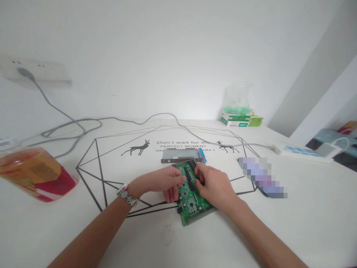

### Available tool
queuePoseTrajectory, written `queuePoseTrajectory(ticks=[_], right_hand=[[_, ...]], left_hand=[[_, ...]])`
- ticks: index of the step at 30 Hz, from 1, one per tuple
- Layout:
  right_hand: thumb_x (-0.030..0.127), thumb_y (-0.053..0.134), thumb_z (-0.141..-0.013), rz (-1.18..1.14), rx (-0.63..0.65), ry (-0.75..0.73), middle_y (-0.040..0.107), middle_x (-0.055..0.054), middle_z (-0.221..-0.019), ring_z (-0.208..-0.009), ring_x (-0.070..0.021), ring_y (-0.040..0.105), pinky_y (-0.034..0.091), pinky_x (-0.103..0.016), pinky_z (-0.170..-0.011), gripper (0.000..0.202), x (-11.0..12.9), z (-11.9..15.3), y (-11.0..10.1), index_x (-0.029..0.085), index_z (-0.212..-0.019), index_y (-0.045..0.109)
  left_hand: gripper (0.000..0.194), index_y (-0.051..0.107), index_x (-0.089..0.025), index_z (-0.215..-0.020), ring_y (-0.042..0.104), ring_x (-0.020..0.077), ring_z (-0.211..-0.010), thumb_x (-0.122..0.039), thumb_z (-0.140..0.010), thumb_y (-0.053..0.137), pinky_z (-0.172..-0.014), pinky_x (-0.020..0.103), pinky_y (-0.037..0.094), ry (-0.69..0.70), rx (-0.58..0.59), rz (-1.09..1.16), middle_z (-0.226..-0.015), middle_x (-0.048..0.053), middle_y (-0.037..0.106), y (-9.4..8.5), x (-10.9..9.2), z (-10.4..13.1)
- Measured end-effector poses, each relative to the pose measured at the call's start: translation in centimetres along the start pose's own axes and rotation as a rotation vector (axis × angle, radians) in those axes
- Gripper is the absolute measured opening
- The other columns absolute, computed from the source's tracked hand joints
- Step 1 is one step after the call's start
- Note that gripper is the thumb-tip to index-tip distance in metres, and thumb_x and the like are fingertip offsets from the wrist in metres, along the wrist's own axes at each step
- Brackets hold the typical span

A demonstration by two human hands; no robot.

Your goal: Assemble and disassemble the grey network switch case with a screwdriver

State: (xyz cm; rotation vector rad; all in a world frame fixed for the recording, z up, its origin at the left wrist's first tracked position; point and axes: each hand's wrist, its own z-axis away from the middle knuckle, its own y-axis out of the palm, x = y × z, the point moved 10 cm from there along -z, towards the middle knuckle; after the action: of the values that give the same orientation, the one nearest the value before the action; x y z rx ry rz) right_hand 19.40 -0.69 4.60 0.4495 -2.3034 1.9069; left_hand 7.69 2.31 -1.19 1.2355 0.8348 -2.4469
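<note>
A green circuit board (192, 203) with black chips and connector strips lies at a slant on the white table, below both wrists' reach. At its left edge my left hand (169, 182) has curled fingers, thumb and forefinger drawn together over the board. My right hand (216, 186) closes on the right side of the board with bent thumb and forefinger near a black connector strip. The fingertips' exact contact is partly hidden. Just behind the board lies a black-framed display module (181, 154), with a blue piece (202, 155) at its right end.
An orange-red bottle (41, 175) stands at left. A grey cable (167, 114) crosses the back to a power strip (301, 152). A pixelated flat object (262, 178) lies at right. Green-and-white boxes (237, 120) under a clear bag (237, 98) stand at the wall.
</note>
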Motion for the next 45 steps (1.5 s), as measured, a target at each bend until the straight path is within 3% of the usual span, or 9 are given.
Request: queuePoseTrajectory(ticks=[6, 13, 27, 31, 34, 38, 45], right_hand=[[0.035, 0.06, -0.088, 0.138, 0.008, 0.057, 0.069, -0.002, -0.078, -0.071, -0.0216, 0.065, 0.022, -0.031, -0.058, 0.019, -0.7, 0.0, -0.1, 0.024, -0.103, 0.056], [0.02, 0.054, -0.084, 0.175, 0.032, -0.088, 0.07, -0.006, -0.083, -0.075, -0.0228, 0.065, 0.023, -0.032, -0.058, 0.022, 1.1, 0.2, 0.6, 0.023, -0.105, 0.058], [0.011, 0.053, -0.079, 0.101, 0.043, 0.03, 0.071, -0.004, -0.083, -0.079, -0.0225, 0.066, 0.024, -0.032, -0.06, 0.032, -0.6, -0.1, 0.5, 0.024, -0.108, 0.058], [0.022, 0.057, -0.08, 0.1, 0.056, 0.065, 0.071, -0.003, -0.08, -0.075, -0.0235, 0.066, 0.024, -0.032, -0.06, 0.031, -1.1, 0.1, 0.0, 0.024, -0.111, 0.057], [0.03, 0.062, -0.076, 0.097, 0.132, 0.084, 0.071, -0.004, -0.079, -0.071, -0.0248, 0.064, 0.025, -0.031, -0.06, 0.048, -1.6, 0.3, 0.1, 0.023, -0.123, 0.056], [0.023, 0.06, -0.072, 0.02, 0.21, 0.057, 0.068, -0.002, -0.073, -0.063, -0.0222, 0.059, 0.026, -0.031, -0.059, 0.065, -2.0, 0.5, 0.4, 0.022, -0.136, 0.05], [0.019, 0.062, -0.072, -0.25, 0.245, 0.047, 0.056, 0.005, -0.061, -0.058, -0.0183, 0.054, 0.031, -0.028, -0.058, 0.072, -2.0, 0.5, 1.5, 0.018, -0.142, 0.044]], left_hand=[[0.056, 0.054, -0.017, -0.059, 0.057, 0.0125, -0.047, -0.067, -0.083, 0.056, -0.044, 0.025, 0.05, 0.031, 0.018, -0.076, -0.058, 0.004, 0.065, 0.3, -0.3, 0.1], [0.058, 0.055, -0.016, -0.058, 0.053, 0.0114, -0.045, -0.068, -0.083, 0.055, -0.044, 0.025, 0.05, 0.059, 0.011, -0.116, -0.056, 0.004, 0.063, 0.1, -0.4, 0.1], [0.052, 0.057, -0.017, -0.06, 0.057, 0.0132, -0.049, -0.058, -0.091, 0.049, -0.047, 0.025, 0.048, 0.057, -0.01, -0.165, -0.062, 0.006, 0.068, 0.3, -0.5, -0.2], [0.049, 0.054, -0.018, -0.061, 0.055, 0.0117, -0.048, -0.057, -0.091, 0.048, -0.046, 0.023, 0.047, 0.076, -0.049, -0.189, -0.062, 0.005, 0.068, -0.3, -0.8, -0.1], [0.047, 0.052, -0.018, -0.061, 0.055, 0.0114, -0.048, -0.053, -0.091, 0.047, -0.046, 0.022, 0.047, 0.092, -0.1, -0.216, -0.063, 0.004, 0.068, -1.1, -0.9, 0.0], [0.046, 0.052, -0.018, -0.061, 0.057, 0.0124, -0.05, -0.051, -0.092, 0.046, -0.046, 0.023, 0.047, 0.102, -0.14, -0.244, -0.063, 0.005, 0.068, -1.7, -0.9, 0.1], [0.041, 0.048, -0.019, -0.061, 0.055, 0.0128, -0.049, -0.048, -0.09, 0.045, -0.048, 0.023, 0.043, 0.12, -0.209, -0.314, -0.058, 0.003, 0.064, -2.2, -1.5, 0.5]])
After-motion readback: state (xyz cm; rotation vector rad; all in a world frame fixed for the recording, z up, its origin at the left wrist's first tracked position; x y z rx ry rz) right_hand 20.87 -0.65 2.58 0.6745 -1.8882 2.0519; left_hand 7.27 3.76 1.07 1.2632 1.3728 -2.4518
